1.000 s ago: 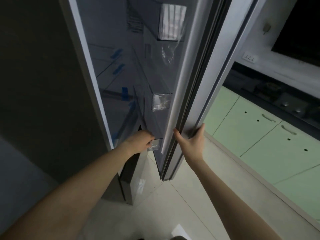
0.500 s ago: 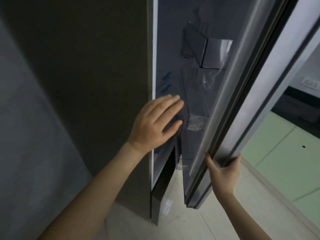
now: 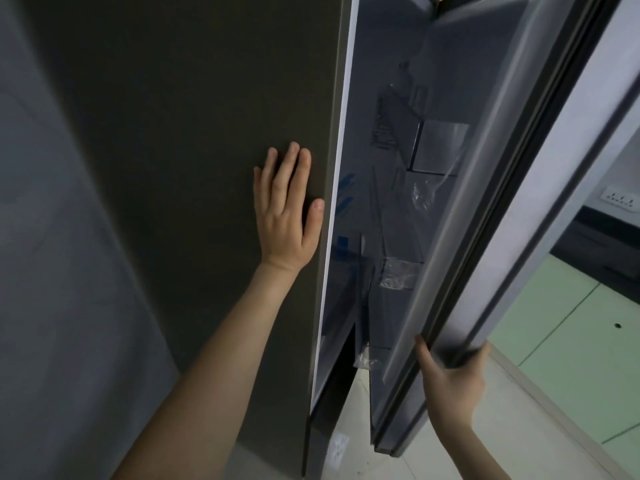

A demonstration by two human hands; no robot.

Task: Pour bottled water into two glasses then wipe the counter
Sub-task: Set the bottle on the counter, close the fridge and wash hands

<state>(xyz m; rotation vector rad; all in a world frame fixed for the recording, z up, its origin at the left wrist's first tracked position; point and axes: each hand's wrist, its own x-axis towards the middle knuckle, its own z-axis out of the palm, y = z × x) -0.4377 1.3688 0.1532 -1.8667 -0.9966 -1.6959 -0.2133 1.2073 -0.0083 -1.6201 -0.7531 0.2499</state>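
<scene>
Left hand (image 3: 285, 209) lies flat, fingers straight, on the dark side panel of the fridge (image 3: 194, 168), likely bracing the cabinet. Right hand (image 3: 452, 379) grips the lower edge of the fridge door (image 3: 485, 237), thumb on the inner face and fingers round the outer, placed to swing it. The door stands ajar. Inside, only taped-down shelves and plastic wrap show. No water bottle or glasses in view; green cabinets (image 3: 571, 323) lie to the right.

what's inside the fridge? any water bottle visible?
Through the gap beside the door only dim inner panels, blue tape strips and clear plastic wrap show. No bottle visible; the door, gripped by the right hand, and the fridge side panel hide most of the interior.
</scene>
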